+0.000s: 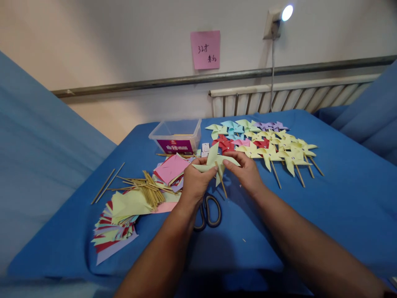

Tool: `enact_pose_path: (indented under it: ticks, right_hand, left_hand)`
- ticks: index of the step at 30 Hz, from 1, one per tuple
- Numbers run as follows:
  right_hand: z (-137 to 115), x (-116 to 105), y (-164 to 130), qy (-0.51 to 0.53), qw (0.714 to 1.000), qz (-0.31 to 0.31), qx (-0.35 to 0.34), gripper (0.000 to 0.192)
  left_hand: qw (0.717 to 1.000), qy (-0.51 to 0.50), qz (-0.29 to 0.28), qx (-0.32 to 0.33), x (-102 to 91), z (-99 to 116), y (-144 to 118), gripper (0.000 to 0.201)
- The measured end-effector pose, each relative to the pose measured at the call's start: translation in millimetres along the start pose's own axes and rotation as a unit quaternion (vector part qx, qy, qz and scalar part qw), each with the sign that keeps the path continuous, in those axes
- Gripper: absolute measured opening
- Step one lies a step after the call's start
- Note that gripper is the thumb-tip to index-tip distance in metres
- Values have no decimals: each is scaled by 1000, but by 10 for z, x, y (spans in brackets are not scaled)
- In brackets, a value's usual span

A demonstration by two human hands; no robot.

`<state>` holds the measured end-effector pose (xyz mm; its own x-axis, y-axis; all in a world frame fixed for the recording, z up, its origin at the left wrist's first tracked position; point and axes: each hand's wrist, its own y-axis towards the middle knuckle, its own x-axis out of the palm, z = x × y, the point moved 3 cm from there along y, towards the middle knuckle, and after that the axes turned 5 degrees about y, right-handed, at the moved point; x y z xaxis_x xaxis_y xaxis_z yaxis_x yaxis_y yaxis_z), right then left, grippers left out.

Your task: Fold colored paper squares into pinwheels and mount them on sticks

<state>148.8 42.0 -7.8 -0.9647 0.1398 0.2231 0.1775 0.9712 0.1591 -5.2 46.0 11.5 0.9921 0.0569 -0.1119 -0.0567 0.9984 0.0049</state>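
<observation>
Both hands hold a pale green paper pinwheel (214,162) on a thin wooden stick (222,184) above the blue table (341,198). My left hand (194,183) grips it from the left and below. My right hand (247,171) pinches it from the right, thumb near the centre. Black-handled scissors (209,212) lie on the cloth just under my left wrist.
Several finished pinwheels (273,145) in yellow, red, blue and purple lie at the back right. A pile of wooden sticks (145,188) and stacks of coloured paper squares (119,221) sit on the left. A clear plastic box (176,135) stands behind them.
</observation>
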Motion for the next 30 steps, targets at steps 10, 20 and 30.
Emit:
enact_pose_path:
  ticks: [10,20,30]
  right_hand:
    - [112,29,-12,57,993,-61,84,25]
    - [153,9,16,20,992,-96,76,29]
    - [120,-2,23,6,989,-131,74,30]
  left_hand:
    - [996,58,-66,4,26,-62,-15,42]
    - [998,11,-58,-24,37,-73,-4,42]
    - [993,-59,-88,-56,55,-70,-12,42]
